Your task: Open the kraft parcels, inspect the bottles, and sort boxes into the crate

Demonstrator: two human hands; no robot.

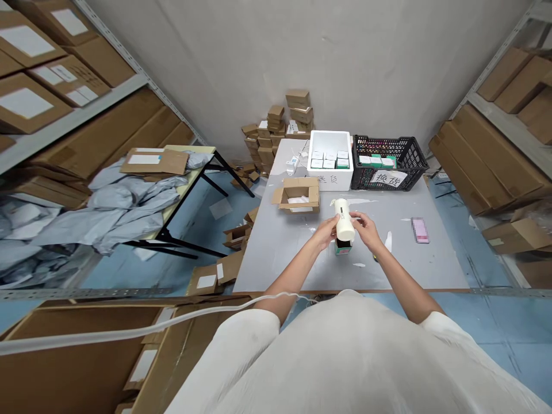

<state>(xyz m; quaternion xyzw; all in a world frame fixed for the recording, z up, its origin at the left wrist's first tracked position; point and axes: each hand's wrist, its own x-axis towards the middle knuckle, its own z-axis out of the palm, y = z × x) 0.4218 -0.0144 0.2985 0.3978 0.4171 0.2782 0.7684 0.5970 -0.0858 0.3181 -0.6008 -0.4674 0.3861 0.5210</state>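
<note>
A cream-white bottle [344, 221] with a dark mark on its side and a small loop at its far end is tilted above the table. My left hand [326, 231] is closed around its left side. On the right side, the fingers of my right hand [365, 229] are bent against the bottle. Right beneath it a small green box [343, 250] stands with its dark inside showing at the top. The bottle's near end partly hides that box, and I cannot tell whether they touch.
An open cardboard box [302, 208] stands left on the grey table [276, 253]. At the back are a white foam box [330, 183] and a black crate [411, 167], both holding small boxes. A pink pad [420, 230] lies right. Grey parcels [129, 201] cover a side table.
</note>
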